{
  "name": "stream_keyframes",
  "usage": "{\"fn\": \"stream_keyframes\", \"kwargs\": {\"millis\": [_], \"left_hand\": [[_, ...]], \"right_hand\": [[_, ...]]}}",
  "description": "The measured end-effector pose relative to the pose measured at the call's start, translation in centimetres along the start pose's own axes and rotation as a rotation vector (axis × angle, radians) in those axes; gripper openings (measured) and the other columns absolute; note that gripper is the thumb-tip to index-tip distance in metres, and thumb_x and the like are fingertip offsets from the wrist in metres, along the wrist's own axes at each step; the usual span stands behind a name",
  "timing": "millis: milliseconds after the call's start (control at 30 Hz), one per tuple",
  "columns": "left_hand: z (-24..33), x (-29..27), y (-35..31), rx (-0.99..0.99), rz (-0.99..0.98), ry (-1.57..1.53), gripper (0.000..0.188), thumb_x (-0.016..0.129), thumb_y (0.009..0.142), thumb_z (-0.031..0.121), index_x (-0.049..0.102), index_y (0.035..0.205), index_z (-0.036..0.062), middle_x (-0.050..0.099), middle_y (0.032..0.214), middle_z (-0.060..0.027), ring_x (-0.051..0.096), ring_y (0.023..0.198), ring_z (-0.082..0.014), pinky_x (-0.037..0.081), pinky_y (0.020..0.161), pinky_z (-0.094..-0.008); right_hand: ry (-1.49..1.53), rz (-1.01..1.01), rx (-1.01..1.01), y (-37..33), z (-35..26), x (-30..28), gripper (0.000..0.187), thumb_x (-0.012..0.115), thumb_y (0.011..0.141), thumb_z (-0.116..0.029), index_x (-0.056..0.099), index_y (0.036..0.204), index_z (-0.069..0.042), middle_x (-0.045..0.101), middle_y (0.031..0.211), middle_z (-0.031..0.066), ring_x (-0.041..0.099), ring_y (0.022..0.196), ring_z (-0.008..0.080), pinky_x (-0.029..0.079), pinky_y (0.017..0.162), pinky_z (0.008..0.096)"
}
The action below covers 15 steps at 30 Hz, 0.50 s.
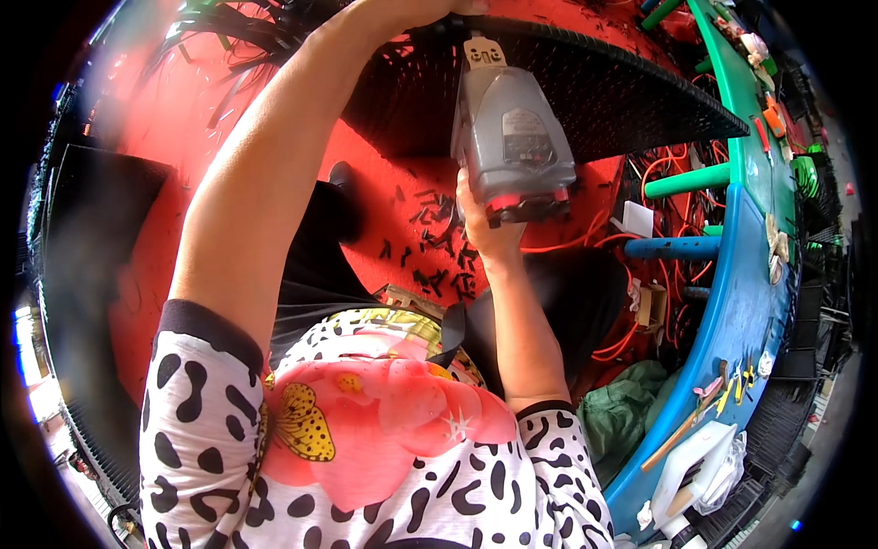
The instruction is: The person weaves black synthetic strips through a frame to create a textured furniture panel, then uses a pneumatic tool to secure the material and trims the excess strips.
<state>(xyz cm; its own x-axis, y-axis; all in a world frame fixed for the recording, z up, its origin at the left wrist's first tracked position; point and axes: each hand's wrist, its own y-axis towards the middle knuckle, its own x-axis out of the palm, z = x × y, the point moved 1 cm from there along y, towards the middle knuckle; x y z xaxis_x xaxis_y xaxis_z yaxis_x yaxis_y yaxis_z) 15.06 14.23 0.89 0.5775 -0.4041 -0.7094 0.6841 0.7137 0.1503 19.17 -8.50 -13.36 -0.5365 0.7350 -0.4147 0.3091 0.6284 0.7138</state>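
The grey tool [519, 119] is in the right hand [494, 224], its nose against or just above a black woven panel [631, 78]. The right thumb lies along the tool's near side; the other fingers are behind it, curled in a hold on it, though how tightly I cannot tell. The left hand [416, 9] is past the tool's nose, cut off by the upper edge, so I cannot tell how far its fingers are open or what they hold. Below the tool, black scraps [439, 233] litter the red floor [384, 169]. To its right stand 2 tabletops, 1 green [745, 101] and 1 blue [732, 316].
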Motion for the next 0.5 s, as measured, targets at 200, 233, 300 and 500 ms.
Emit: {"fn": "stream_keyframes", "kwargs": {"millis": [200, 233, 300, 500], "left_hand": [[-0.1, -0.4, 0.3, 0.032, 0.018, 0.034, 0.016, 0.073, 0.076, 0.013, 0.062, 0.073, 0.0010, 0.054, 0.061, -0.0026, 0.049, 0.059, -0.0125, 0.041, 0.056, -0.0317], [0.1, -0.3, 0.3, 0.010, 0.027, 0.064, 0.016, 0.073, 0.076, 0.013, 0.062, 0.074, 0.0011, 0.054, 0.061, -0.0029, 0.049, 0.059, -0.0128, 0.041, 0.056, -0.0317], [0.0, -0.2, 0.2, -0.009, 0.039, 0.094, 0.016, 0.073, 0.076, 0.013, 0.062, 0.074, 0.0012, 0.054, 0.061, -0.0032, 0.049, 0.058, -0.0132, 0.041, 0.056, -0.0318], [0.1, -0.3, -0.3, -0.016, 0.027, 0.001, 0.019, 0.072, 0.078, 0.015, 0.059, 0.075, 0.0008, 0.051, 0.060, -0.0055, 0.048, 0.059, -0.0153, 0.041, 0.056, -0.0337]], "right_hand": [[0.157, 0.068, -0.077, 1.9, 0.1, 0.1, 0.016, 0.069, 0.079, -0.007, 0.060, 0.091, -0.001, 0.060, 0.082, 0.0025, 0.057, 0.072, 0.0133, 0.047, 0.071, 0.0284], [0.148, 0.069, -0.077, 1.5, 0.0, -0.2, 0.016, 0.069, 0.079, -0.007, 0.060, 0.091, -0.001, 0.060, 0.082, 0.0025, 0.057, 0.072, 0.0133, 0.047, 0.071, 0.0284], [0.372, 0.066, 0.286, 0.7, -0.6, -0.8, 0.020, 0.069, 0.077, -0.002, 0.059, 0.094, -0.002, 0.061, 0.085, 0.0014, 0.057, 0.075, 0.0120, 0.047, 0.072, 0.0276], [0.672, 0.352, 0.426, 0.1, 0.6, -3.7, 0.027, 0.074, 0.075, -0.011, 0.059, 0.096, -0.002, 0.060, 0.089, 0.0033, 0.056, 0.077, 0.0130, 0.046, 0.074, 0.0293]]}}
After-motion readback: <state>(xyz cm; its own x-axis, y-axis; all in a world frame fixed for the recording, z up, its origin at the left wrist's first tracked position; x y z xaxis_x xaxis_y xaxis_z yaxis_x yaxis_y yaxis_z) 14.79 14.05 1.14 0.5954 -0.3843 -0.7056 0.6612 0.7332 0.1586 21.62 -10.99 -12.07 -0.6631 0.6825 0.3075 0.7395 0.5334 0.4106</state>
